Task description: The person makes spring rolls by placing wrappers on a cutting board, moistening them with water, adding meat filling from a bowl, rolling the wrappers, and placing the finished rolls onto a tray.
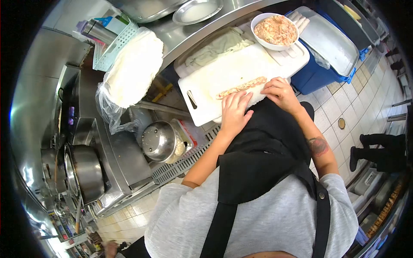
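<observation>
A strip of orange-pink filling (pixel 241 87) lies along a thin white wrapper (pixel 256 97) on the white cutting board (pixel 202 88). My left hand (pixel 234 112) rests at the strip's left end, fingers stretched out and thumb apart, fingertips touching the wrapper by the filling. At the other end, my right hand (pixel 282 94) has its fingers bent and pinched on the wrapper's edge. Part of the wrapper hangs toward my apron and is partly hidden by my hands. A white bowl (pixel 267 44) heaped with the same filling stands on the board's far right corner.
Several white rolls (pixel 299 20) lie behind the bowl on a tray over a blue bin (pixel 306 75). On the left is a white stack of sheets (pixel 137 64) in plastic, beside a basket (pixel 103 60). A metal bowl (pixel 158 141) sits lower. Another person's legs (pixel 378 148) show right.
</observation>
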A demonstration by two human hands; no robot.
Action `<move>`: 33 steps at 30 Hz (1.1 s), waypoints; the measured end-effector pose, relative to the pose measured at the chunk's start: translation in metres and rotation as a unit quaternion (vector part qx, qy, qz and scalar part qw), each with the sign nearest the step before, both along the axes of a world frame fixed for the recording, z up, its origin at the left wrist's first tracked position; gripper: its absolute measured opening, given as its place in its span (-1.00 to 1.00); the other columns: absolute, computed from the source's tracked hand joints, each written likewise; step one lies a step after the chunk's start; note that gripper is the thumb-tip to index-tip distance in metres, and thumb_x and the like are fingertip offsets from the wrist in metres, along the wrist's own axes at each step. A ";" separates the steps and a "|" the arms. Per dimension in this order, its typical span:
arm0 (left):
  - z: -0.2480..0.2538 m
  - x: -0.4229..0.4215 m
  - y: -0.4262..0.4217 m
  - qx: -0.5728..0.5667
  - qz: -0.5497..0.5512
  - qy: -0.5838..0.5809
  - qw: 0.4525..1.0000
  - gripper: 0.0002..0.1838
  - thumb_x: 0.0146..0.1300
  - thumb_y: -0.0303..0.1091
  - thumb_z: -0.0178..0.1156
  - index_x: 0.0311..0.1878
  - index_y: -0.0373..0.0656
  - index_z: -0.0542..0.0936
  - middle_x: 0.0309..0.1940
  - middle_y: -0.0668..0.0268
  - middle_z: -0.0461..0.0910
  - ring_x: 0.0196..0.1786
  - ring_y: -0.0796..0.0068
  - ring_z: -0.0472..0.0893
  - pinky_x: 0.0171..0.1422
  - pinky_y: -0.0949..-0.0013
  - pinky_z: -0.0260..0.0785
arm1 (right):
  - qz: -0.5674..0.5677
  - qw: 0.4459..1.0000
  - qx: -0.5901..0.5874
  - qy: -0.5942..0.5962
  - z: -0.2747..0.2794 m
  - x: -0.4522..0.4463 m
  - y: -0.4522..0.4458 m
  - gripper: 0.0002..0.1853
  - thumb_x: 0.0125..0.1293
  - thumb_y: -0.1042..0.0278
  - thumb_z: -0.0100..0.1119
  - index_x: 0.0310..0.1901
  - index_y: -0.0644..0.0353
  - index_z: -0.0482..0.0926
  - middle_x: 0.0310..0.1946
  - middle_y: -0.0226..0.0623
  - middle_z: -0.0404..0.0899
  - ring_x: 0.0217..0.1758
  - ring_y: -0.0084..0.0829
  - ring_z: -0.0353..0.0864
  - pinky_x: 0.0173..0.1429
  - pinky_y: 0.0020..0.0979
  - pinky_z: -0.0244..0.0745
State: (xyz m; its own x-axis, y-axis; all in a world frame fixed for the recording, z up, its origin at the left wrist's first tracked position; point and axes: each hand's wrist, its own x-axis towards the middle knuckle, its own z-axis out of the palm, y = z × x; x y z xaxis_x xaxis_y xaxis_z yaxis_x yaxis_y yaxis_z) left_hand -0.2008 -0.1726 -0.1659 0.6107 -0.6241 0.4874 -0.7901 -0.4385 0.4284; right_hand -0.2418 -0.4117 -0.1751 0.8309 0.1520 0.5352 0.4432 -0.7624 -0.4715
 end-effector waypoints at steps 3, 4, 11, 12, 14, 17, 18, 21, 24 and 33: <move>-0.009 0.003 -0.007 0.017 0.020 -0.035 0.999 -0.45 -0.07 -0.45 0.44 0.11 -0.08 0.61 0.05 0.26 0.58 0.14 0.18 0.52 0.30 0.10 0.23 | -0.009 0.999 0.033 0.020 0.000 -0.004 0.002 -0.85 0.06 0.46 0.41 -0.27 0.10 0.73 -0.21 -0.45 0.64 0.00 -0.32 0.56 0.16 -0.26 0.37; -0.012 0.006 -0.006 0.015 0.023 -0.044 0.999 -0.50 -0.06 -0.47 0.42 0.06 -0.09 0.63 0.00 0.27 0.59 0.11 0.20 0.53 0.29 0.11 0.24 | -0.013 0.999 0.043 0.025 -0.001 -0.004 0.003 -0.85 0.06 0.47 0.41 -0.28 0.11 0.73 -0.21 -0.43 0.64 0.00 -0.30 0.56 0.16 -0.25 0.38; -0.008 0.014 0.005 -0.107 0.017 -0.005 0.994 -0.78 0.03 -0.58 0.31 -0.20 -0.19 0.66 -0.27 0.25 0.62 -0.10 0.17 0.60 0.09 0.15 0.39 | -0.024 0.995 0.091 0.036 0.005 0.007 0.006 -0.85 0.13 0.51 0.33 -0.23 0.16 0.72 -0.20 -0.28 0.61 -0.01 -0.23 0.58 0.15 -0.24 0.43; -0.003 0.018 0.004 -0.110 0.013 -0.001 0.994 -0.79 0.04 -0.58 0.30 -0.20 -0.20 0.66 -0.28 0.23 0.63 -0.13 0.15 0.60 0.05 0.14 0.41 | -0.023 0.994 0.097 0.035 0.010 0.011 0.006 -0.85 0.14 0.52 0.31 -0.22 0.16 0.71 -0.19 -0.26 0.61 -0.01 -0.22 0.58 0.14 -0.24 0.44; 0.011 0.032 0.003 -0.118 0.007 0.008 0.993 -0.81 0.06 -0.59 0.29 -0.21 -0.22 0.66 -0.31 0.20 0.63 -0.18 0.10 0.61 -0.02 0.12 0.45 | -0.025 0.994 0.105 0.024 0.021 0.023 0.008 -0.84 0.16 0.53 0.27 -0.20 0.18 0.71 -0.19 -0.23 0.60 -0.01 -0.19 0.58 0.13 -0.24 0.46; 0.023 0.070 0.000 -0.088 0.016 0.014 0.996 -0.81 0.12 -0.56 0.27 -0.18 -0.20 0.71 -0.28 0.13 0.70 -0.21 0.14 0.66 -0.04 0.19 0.51 | -0.034 0.992 0.121 0.012 0.026 0.053 0.008 -0.82 0.16 0.55 0.25 -0.18 0.21 0.69 -0.19 -0.20 0.58 -0.02 -0.17 0.59 0.12 -0.25 0.47; 0.024 0.087 -0.002 -0.071 0.019 0.009 0.997 -0.81 0.15 -0.55 0.27 -0.16 -0.19 0.73 -0.26 0.12 0.72 -0.22 0.17 0.67 -0.05 0.22 0.53 | -0.040 0.991 0.128 0.010 0.027 0.060 0.008 -0.81 0.15 0.56 0.24 -0.17 0.21 0.69 -0.19 -0.20 0.58 -0.02 -0.16 0.59 0.12 -0.26 0.48; 0.019 0.137 -0.006 -0.023 0.005 0.105 0.994 -0.78 0.15 -0.53 0.23 -0.13 -0.19 0.73 -0.26 0.12 0.73 -0.23 0.25 0.70 -0.04 0.27 0.55 | -0.058 0.994 0.064 -0.060 0.037 0.069 0.022 -0.75 0.14 0.58 0.21 -0.12 0.20 0.68 -0.18 -0.19 0.58 -0.04 -0.15 0.60 0.11 -0.25 0.49; 0.013 0.168 -0.006 0.021 -0.045 0.177 0.983 -0.73 0.11 -0.55 0.22 -0.10 -0.19 0.73 -0.27 0.14 0.75 -0.23 0.33 0.72 -0.03 0.30 0.56 | 0.034 0.999 0.028 -0.017 0.033 0.073 0.038 -0.78 0.15 0.52 0.25 -0.14 0.20 0.69 -0.19 -0.21 0.64 -0.05 -0.15 0.64 0.09 -0.21 0.53; 0.002 0.190 -0.006 0.041 -0.103 0.233 0.966 -0.67 0.07 -0.57 0.15 -0.07 -0.25 0.72 -0.27 0.11 0.75 -0.18 0.38 0.74 0.00 0.33 0.56 | 0.130 0.980 -0.066 0.136 0.019 0.110 0.061 -0.76 0.14 0.38 0.36 -0.14 0.21 0.72 -0.13 -0.19 0.69 -0.04 -0.13 0.67 0.11 -0.22 0.56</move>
